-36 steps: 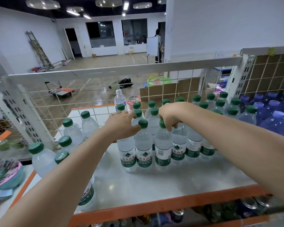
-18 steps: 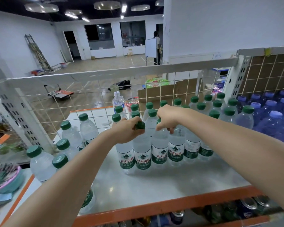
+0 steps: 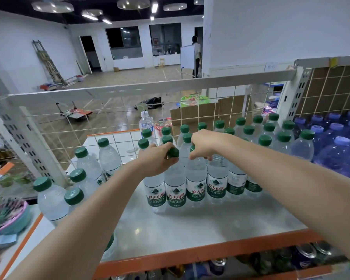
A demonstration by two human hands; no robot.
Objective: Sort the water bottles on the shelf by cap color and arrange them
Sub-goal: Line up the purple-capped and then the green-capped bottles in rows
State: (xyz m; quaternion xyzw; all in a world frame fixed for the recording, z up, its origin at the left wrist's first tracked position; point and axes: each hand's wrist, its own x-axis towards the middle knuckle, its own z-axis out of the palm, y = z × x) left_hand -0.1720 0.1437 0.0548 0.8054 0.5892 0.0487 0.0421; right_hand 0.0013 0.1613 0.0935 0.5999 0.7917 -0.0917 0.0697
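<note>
left hand (image 3: 157,159) gripping a green-cap bottle (image 3: 175,179) neck | right hand (image 3: 203,144) pinching the next bottle (image 3: 196,178) | front row, shelf (image 3: 200,225)

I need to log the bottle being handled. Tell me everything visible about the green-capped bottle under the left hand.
The clear plastic water bottle with a green screw cap stands upright in the front row on the pale grey shelf. It looks full and sealed, with a white and green label bearing a mountain logo. The left hand grips its neck just below the cap. Matching bottles stand close on both sides; contact cannot be told.
</note>
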